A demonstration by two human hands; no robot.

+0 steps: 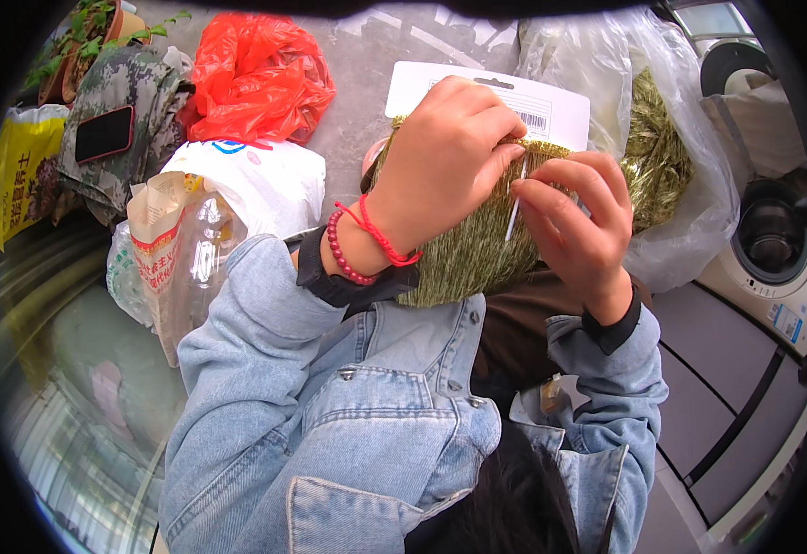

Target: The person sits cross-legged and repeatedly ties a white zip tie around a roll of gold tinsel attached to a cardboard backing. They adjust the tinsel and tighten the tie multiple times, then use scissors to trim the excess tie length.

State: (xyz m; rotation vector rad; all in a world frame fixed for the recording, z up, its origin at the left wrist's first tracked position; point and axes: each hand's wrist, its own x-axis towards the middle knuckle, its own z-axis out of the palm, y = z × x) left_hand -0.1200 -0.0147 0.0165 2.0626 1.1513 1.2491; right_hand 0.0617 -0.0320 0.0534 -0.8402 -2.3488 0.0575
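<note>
A gold-green metallic tinsel fringe curtain [465, 256] hangs from a white header card [410, 86] over my lap. The card has a hanger slot and bears writing and a barcode. My left hand [438, 159], with red bracelets at the wrist, lies over the card's lower part. Its thumb and forefinger pinch the upper end of a thin white strip [512, 225] by the fringe's top edge. Thumb and fingers of my right hand [576, 215] close on the strip lower down; its tail hangs free before the fringe. My fingers partly hide the strip.
A clear plastic bag [701, 242] with more tinsel [652, 166] stands at right, near a washing machine [770, 235]. At left are a red plastic bag [258, 76], a white bag [285, 173], a clear bottle [206, 242] and a phone [104, 135] on camouflage cloth [126, 76].
</note>
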